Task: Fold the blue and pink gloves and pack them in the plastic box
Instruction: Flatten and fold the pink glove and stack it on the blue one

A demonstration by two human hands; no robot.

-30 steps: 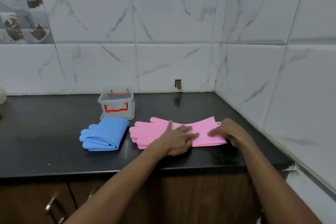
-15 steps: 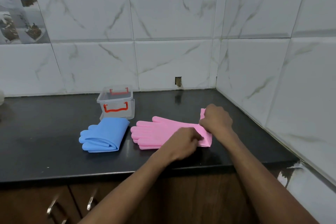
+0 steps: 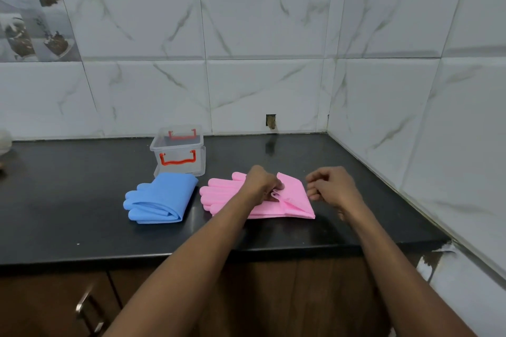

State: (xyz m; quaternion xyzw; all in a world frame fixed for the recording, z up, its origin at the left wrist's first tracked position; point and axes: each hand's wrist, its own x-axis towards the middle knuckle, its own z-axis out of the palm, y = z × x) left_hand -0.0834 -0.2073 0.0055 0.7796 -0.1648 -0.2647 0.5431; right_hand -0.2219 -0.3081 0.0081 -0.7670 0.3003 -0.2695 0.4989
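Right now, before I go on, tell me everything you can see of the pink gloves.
The pink gloves look like smooth, soft rubber. They lie flat on the black countertop, fingers pointing left toward the folded blue gloves, with a gap between. The cuff end is folded back over the middle, its flap slightly raised, with a small hang hole at its edge. The left hand holds that edge with curled fingers. The right hand hovers beside the fold, holding nothing.

Black counter [image 3: 68,200] meets marble-tiled wall [image 3: 260,22]; wooden cabinets [image 3: 41,298] below.
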